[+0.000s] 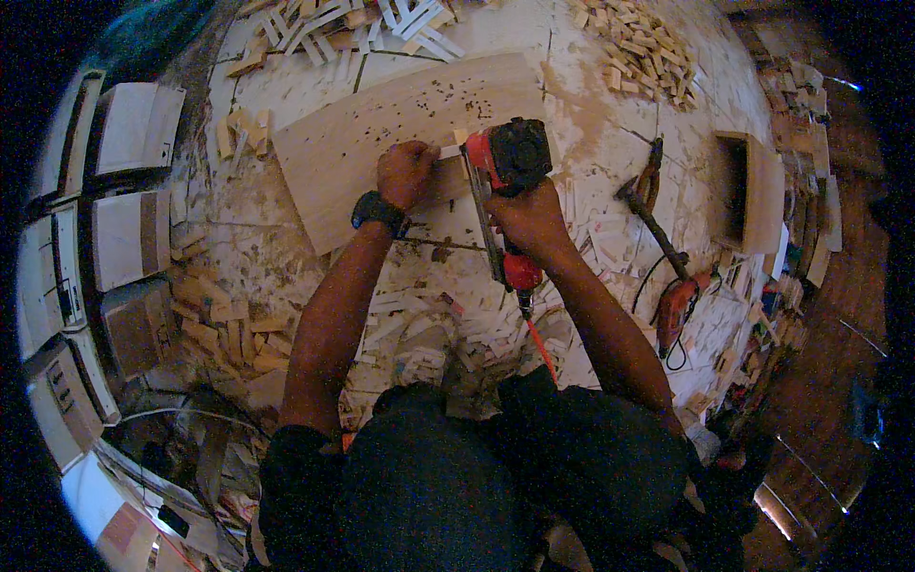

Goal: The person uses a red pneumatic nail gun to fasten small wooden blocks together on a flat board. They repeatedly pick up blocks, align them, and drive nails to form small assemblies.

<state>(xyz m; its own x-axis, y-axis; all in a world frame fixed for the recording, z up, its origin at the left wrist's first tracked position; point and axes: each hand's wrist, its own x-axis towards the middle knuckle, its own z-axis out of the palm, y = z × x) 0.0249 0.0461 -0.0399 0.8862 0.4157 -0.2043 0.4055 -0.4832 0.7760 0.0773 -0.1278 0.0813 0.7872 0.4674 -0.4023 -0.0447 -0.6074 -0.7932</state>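
My right hand point(524, 221) is wrapped round the grip of a red and black nail gun point(522, 157). An orange air hose point(541, 348) runs from its lower end toward my body. The gun's nose is over a wooden board point(334, 157) on the floor, beside a small wood block point(460, 139). Closed, my left hand point(405, 176) grips a short pale wood strip point(449, 152), whose far end meets the block and the gun. A dark watch point(379, 212) is on my left wrist. Dark specks lie scattered across the board.
Loose pale wood strips point(410, 29) lie beyond the board, with a heap of small blocks point(648, 57) at far right. A hammer-like tool point(658, 224) and a red corded power tool point(679, 305) lie right. Boxes point(138, 129) line the left. Offcuts point(229, 319) litter the floor.
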